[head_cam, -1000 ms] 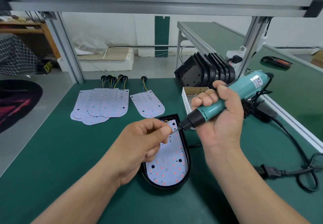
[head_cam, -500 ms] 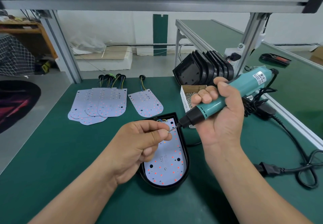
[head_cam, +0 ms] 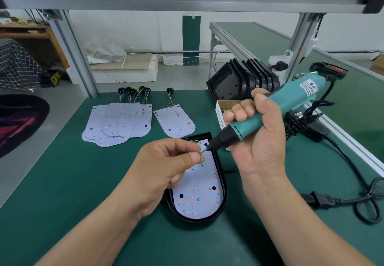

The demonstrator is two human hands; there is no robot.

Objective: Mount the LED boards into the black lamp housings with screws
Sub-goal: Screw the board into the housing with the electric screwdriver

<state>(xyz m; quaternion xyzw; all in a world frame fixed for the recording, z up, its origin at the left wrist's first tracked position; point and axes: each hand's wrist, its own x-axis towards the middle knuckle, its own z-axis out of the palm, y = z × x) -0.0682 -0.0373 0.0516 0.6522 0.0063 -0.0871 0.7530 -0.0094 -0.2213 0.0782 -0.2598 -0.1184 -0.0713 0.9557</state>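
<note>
Left hand (head_cam: pixel 166 168) is pinching a small screw (head_cam: pixel 202 151) between thumb and forefinger, other fingers curled under. The hand is hovering over the upper left part of the LED board (head_cam: pixel 199 195). The screw is meeting the bit tip of the screwdriver (head_cam: pixel 291 103), just above the board's upper end; the contact itself is too small to tell.

Right hand (head_cam: pixel 255 141) is gripping the screwdriver around its teal body. The tool is slanting down and left, with the bit pointing at the left fingertips.

The board is lying inside the black housing (head_cam: pixel 224 182), which is sitting flat on the green worktop (head_cam: pixel 72 182) below and between both hands.

Spare boards (head_cam: pixel 124 122) are lying fanned at far left, and a stack of housings (head_cam: pixel 243 80) is standing behind the screw box (head_cam: pixel 220 110).
</note>
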